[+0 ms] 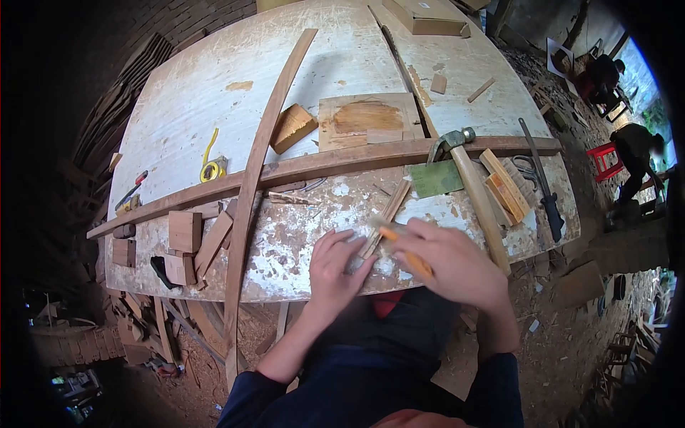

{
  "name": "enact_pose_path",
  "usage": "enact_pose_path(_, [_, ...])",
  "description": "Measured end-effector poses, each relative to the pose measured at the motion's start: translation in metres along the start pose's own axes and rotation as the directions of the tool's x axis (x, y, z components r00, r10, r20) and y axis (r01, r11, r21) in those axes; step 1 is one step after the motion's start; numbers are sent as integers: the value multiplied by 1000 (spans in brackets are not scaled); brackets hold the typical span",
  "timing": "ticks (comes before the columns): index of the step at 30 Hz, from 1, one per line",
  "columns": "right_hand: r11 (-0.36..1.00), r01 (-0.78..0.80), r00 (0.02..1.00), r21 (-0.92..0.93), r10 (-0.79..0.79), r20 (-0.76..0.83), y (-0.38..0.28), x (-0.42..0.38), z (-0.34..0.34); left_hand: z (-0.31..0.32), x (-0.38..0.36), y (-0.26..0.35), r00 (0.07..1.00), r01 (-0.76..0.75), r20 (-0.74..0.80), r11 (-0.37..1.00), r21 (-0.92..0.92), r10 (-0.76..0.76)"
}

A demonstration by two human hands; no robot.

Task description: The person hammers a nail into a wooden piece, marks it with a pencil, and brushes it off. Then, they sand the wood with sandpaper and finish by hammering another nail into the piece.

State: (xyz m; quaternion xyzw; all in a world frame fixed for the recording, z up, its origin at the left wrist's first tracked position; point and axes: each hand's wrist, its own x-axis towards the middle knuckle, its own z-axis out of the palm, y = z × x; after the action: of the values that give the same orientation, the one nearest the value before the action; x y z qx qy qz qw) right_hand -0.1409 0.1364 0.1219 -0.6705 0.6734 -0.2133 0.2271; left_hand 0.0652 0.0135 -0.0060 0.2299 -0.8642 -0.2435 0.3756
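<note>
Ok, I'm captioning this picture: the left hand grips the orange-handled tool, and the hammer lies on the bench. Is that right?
Not quite: the head view shows the right hand gripping the orange-handled tool. The hammer does lie on the bench.

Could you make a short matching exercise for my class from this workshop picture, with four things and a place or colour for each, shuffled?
1. Tape measure
2. Orange-handled tool
3. Hammer
4. Stool

A. Red, standing on the ground beyond the workbench
B. Held in the right hand
C. Lying just right of the green sheet
D. Yellow, with some tape pulled out

Right pairs: 1-D, 2-B, 3-C, 4-A
</note>
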Motion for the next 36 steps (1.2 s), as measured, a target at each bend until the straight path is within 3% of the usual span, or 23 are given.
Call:
enact_pose_path(2, [990, 22, 996, -141, -33, -79, 2, 4, 5, 4, -3, 0, 995, 95, -22, 994, -61, -97])
enact_pose_path(4, [970, 119, 986, -213, -141, -90, -6, 5, 24, 1, -1, 0, 997, 75, 5, 996, -55, -75])
enact_pose_path(5, [975, 209, 977, -81, -211, -19, -10, 1, 23, -1, -1, 0, 998, 67, 19, 996, -50, -66])
enact_pose_path(8, [1000, 5, 995, -30, -2, 99, -2, 8, -8, 2, -3, -2, 996, 84, 16, 993, -78, -83])
enact_pose_path(9, [993, 6, 998, -117, -14, -66, 9, 11, -9, 2, -4, -1, 996, 89, 15, 993, -77, -88])
enact_pose_path(12, [969, 104, 988, -222, -126, -88, 4, 12, 7, 1, -1, -1, 996, 88, 22, 993, -73, -86])
enact_pose_path(13, [952, 196, 981, -235, -193, 34, -8, 8, 9, -2, 0, -2, 996, 81, 33, 994, -72, -79])
enact_pose_path(16, [991, 123, 988, -51, -117, 101, -6, 9, -6, -1, 1, -1, 996, 89, 35, 992, -88, -86])
enact_pose_path(20, [962, 65, 989, -265, -96, -109, 14, 14, 3, 2, -2, -2, 996, 95, 15, 992, -89, -94])
enact_pose_path(21, [937, 146, 987, -318, -161, -20, -2, 12, 9, 1, -1, -2, 996, 87, 15, 992, -97, -85])
enact_pose_path(24, [984, 176, 979, -23, -173, 104, -9, 8, -4, -1, 1, 0, 997, 72, 22, 991, -111, -70])
enact_pose_path(25, [995, 98, 993, -14, -97, 73, 1, 15, -14, -1, 1, 1, 997, 72, 20, 992, -108, -70])
enact_pose_path(28, [963, -91, 993, -254, 68, -97, 8, 14, -9, 1, -1, 0, 996, 92, 24, 990, -110, -90])
enact_pose_path(29, [971, 76, 987, -225, -105, -119, 4, 10, 5, 1, -2, 0, 994, 106, 31, 988, -111, -103])
enact_pose_path(32, [982, 175, 976, -74, -164, 142, -13, 4, 2, -1, -1, 1, 995, 92, 37, 989, -113, -88])
enact_pose_path(33, [987, 156, 986, -49, -153, 59, -9, 7, -7, -1, -1, 1, 996, 90, 34, 990, -110, -87])
enact_pose_path(36, [932, -66, 997, -357, 50, -53, -1, 13, -8, 0, 0, 3, 996, 89, 24, 990, -110, -87])
